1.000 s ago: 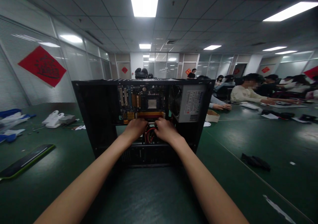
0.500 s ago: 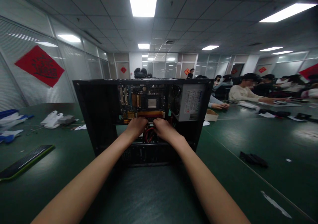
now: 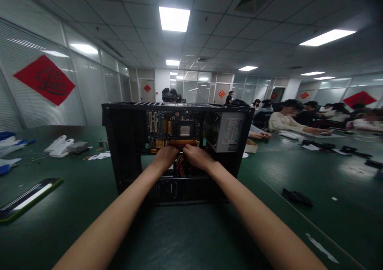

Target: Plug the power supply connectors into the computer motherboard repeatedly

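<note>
Fingers point(image 3: 187, 146) of my left hand point(image 3: 165, 158) and right hand point(image 3: 198, 156) curl by the motherboard point(image 3: 175, 129), whether pinching I cannot tell; I judge it stiff, fragile, best gripped by its edges.

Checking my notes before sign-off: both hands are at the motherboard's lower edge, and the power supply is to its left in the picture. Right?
No, the power supply is to the motherboard's right in the head view. The left hand and right hand are at its lower edge.
</note>
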